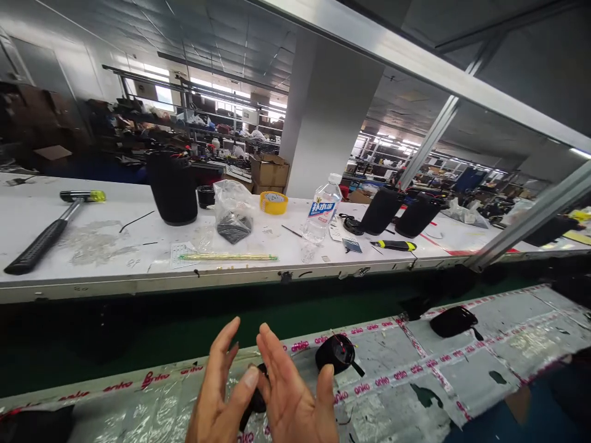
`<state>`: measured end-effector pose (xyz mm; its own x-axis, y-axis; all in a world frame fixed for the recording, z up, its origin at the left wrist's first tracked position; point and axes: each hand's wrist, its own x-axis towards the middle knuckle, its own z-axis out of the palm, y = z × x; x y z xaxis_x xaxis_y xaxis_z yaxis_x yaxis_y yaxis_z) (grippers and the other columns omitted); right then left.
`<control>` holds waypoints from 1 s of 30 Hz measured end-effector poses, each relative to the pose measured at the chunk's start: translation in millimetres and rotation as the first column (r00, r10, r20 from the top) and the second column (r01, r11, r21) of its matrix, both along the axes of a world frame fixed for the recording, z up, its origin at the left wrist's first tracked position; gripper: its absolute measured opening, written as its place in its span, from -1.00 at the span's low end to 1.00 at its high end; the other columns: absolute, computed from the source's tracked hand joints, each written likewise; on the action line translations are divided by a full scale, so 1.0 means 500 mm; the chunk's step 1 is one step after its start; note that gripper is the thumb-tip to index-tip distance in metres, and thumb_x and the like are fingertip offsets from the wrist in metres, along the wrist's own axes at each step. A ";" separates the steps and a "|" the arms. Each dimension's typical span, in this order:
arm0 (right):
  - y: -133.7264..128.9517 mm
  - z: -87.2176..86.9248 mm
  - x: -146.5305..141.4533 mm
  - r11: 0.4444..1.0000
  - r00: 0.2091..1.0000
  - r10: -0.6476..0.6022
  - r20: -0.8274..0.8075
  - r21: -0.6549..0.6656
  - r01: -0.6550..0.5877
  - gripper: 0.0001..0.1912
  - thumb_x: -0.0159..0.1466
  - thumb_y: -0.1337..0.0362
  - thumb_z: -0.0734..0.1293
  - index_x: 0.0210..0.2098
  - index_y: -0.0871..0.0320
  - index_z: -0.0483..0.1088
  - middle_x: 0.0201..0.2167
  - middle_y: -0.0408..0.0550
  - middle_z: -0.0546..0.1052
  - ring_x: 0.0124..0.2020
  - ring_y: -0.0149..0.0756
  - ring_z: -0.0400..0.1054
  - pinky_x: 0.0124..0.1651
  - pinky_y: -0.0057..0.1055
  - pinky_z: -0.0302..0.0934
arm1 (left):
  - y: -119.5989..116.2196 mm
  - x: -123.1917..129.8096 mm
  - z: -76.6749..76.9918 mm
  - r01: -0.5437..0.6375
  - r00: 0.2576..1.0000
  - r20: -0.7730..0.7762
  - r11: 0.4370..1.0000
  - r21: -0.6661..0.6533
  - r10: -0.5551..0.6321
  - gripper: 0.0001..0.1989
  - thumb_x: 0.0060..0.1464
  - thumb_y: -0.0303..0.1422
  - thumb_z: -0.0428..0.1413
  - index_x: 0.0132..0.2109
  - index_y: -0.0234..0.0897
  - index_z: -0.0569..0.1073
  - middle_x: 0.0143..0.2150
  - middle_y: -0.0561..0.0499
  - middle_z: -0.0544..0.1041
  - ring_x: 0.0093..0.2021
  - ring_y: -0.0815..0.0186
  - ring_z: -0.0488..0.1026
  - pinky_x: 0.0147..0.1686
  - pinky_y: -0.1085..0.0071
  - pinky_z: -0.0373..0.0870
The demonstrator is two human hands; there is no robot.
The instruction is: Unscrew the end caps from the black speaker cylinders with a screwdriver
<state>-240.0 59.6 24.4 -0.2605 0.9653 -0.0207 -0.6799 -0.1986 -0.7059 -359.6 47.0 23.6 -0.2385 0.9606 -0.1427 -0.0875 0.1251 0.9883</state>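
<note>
Over the near work surface, my left hand [217, 394] is raised with its fingers apart and nothing in it. Close beside it, my right hand [295, 394] is held up with the palm showing and the thumb spread, also holding nothing. Partly hidden behind both hands is a black object [255, 403] on the plastic-covered surface; whether a finger touches it I cannot tell. Just right of my right hand lies a small black cylindrical housing [335, 354] with red wires at its end and a black strap.
Across a dark gap runs a white bench [115, 246] with a hammer [39, 243], black fabric cylinders [172, 191], a water bottle [323, 212], yellow tape [273, 203] and a utility knife [394, 245]. Another black piece [454, 322] lies right; a metal post [530, 212] slants across.
</note>
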 end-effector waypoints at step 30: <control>-0.044 0.009 -0.062 0.986 0.988 0.117 -0.103 -0.111 -0.128 -0.08 0.13 -0.55 0.25 0.03 0.07 0.63 0.39 -0.04 0.30 0.50 0.05 -0.09 0.48 -0.12 -0.17 | -0.039 -0.021 0.002 -0.007 0.983 0.182 1.000 0.025 0.002 -0.23 0.03 0.05 0.29 0.32 -0.05 0.29 0.46 -0.15 0.28 0.38 -0.22 0.29 0.25 -0.11 0.36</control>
<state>-271.0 37.4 28.8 -0.3830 0.9182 -0.1008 -0.7083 -0.3619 -0.6060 -369.9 27.3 24.4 -0.2150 0.9635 -0.1592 -0.2663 0.0990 0.9588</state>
